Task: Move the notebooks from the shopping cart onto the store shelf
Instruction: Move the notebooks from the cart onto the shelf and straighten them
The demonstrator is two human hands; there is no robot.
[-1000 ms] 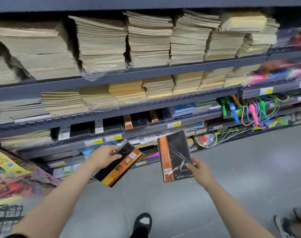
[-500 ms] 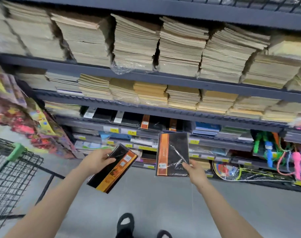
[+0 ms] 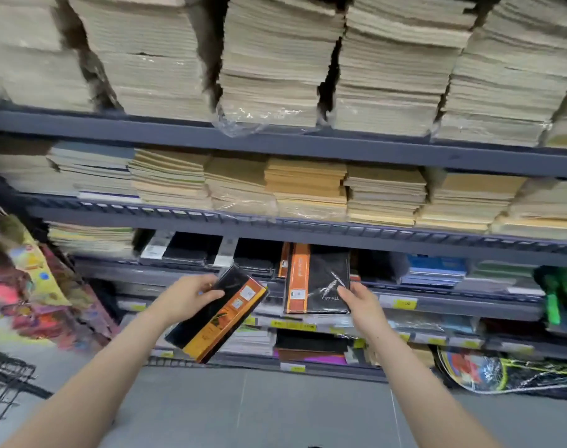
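Store shelf [image 3: 308, 232] stacked with paper. Left hand [image 3: 186, 294] grips a tilted black-and-orange notebook [image 3: 219, 315] at its upper end; right hand [image 3: 361, 302] pinches the lower right corner of another notebook [image 3: 314, 281], upright at the shelf edge.

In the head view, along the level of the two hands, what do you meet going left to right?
Colourful packets → left hand → tilted black-and-orange notebook → upright black-and-orange notebook → right hand → blue notebooks → green items.
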